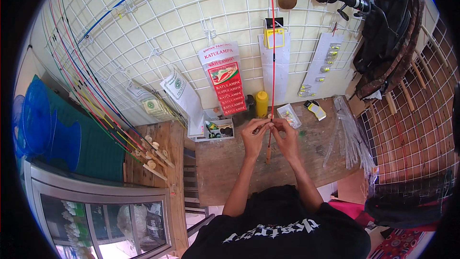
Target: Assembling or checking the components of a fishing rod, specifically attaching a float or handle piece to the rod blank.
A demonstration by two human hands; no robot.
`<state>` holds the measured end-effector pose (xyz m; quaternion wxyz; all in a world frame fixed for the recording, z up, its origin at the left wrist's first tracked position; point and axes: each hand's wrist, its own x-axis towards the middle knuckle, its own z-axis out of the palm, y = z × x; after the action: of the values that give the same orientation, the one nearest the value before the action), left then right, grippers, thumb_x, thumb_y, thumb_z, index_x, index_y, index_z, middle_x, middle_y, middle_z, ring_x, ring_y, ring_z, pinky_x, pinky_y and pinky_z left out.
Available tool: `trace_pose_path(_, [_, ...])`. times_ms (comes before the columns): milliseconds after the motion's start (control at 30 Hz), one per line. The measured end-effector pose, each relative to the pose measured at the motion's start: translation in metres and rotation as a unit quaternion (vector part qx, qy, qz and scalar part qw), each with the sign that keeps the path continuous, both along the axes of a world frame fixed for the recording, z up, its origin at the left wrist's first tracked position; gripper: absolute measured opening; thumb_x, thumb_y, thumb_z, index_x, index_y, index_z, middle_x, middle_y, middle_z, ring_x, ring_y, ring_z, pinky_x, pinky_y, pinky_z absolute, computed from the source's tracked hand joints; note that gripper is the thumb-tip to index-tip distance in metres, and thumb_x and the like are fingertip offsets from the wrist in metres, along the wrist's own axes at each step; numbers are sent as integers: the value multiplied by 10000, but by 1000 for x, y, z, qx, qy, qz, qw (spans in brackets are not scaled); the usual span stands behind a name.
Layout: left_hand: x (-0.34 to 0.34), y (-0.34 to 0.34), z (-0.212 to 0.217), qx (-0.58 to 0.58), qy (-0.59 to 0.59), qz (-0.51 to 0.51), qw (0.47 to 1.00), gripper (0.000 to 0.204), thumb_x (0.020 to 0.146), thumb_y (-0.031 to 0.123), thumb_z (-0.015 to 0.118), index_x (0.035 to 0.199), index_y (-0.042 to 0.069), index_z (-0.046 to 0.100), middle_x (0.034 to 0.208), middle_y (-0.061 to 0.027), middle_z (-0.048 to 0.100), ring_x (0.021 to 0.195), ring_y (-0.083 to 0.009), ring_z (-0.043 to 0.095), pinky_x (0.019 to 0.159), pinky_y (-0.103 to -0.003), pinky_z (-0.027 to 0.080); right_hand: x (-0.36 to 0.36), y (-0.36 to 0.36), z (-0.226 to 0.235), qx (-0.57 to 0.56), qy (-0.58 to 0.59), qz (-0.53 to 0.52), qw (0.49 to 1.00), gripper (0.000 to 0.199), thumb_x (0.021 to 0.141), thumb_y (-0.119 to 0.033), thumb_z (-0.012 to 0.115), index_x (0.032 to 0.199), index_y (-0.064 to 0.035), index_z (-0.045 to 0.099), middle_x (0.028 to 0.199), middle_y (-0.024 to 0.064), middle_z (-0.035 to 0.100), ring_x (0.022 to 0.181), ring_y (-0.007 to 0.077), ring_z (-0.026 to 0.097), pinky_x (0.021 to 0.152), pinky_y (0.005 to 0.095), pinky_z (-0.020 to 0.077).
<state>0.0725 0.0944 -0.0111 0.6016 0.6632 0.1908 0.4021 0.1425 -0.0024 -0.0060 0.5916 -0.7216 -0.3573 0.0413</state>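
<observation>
1. Head view, far left: a bundle of thin rods [103, 115] leans with its wooden ends low, well apart from the hands.
2. Next comes a small white box [220, 138] of bits on the wooden table [230, 168], short of the left hand.
3. The left hand [254, 136] has its forearm slanting up and inward from the lower edge, fingers bent, thumb and forefinger drawn to a narrow pinch at the red rod [273, 67].
4. That rod is the thing in hand, between the two hands. Its long axis runs nearly straight away from the person: the thin length goes up past the fingertips toward the wall grid, while the tan handle [268, 155] lies below them, nearer the body.
5. The right hand [286, 136] mirrors the left, forearm slanting inward, its pinch also narrow on the rod. Fingertips nearly meet, so neither hand is clearly nearer; whether they hold some small part as well, I cannot tell.
6. Just beyond the right hand sits a clear tray [289, 116]; farther right lie a black-and-yellow packet [315, 109] and, well apart, clear plastic sleeves [347, 136].
</observation>
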Motion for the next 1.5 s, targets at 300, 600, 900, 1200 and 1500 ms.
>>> trace_pose_path(300, [-3,2,-16,-19,1,20,1000,170,768,19,713,938,34,713,819,-19,634,677,-41,496,568,-187,373,-5,-1,-10,45,25,23,998,214,847,-36,609,1052,-1,563,908,110,660,751,164,642,663,295,496])
trace_pose_path(600, [-48,13,-83,-124,17,125,984,224,870,173,641,1025,12,642,881,-3,609,757,-50,512,657,-194,396,17,-40,-169,-42,183,24,982,269,847,-86,624,1094,-14,544,929,86,648,793,144,619,710,279,492])
trace_pose_path(900, [-95,-14,-185,-67,274,38,959,256,817,158,672,1058,77,641,890,-47,665,695,-75,547,627,-239,448,-8,-61,-208,-195,187,-103,957,178,815,-118,660,951,-11,617,784,87,658,737,139,627,683,284,491])
trace_pose_path(1200, [-74,-26,-138,-54,242,55,967,212,848,143,642,1029,33,634,874,-76,673,693,-118,591,646,-253,477,-1,-67,-207,-189,256,-1,948,150,797,-165,708,841,-25,676,714,47,672,624,82,590,583,240,476])
trace_pose_path(1500, [-67,-57,-72,135,105,-6,985,286,834,174,677,1073,21,636,874,-76,677,745,-121,611,688,-258,482,-5,-93,-86,-121,280,157,939,103,864,-111,631,861,-9,644,651,-30,570,575,27,486,517,196,389])
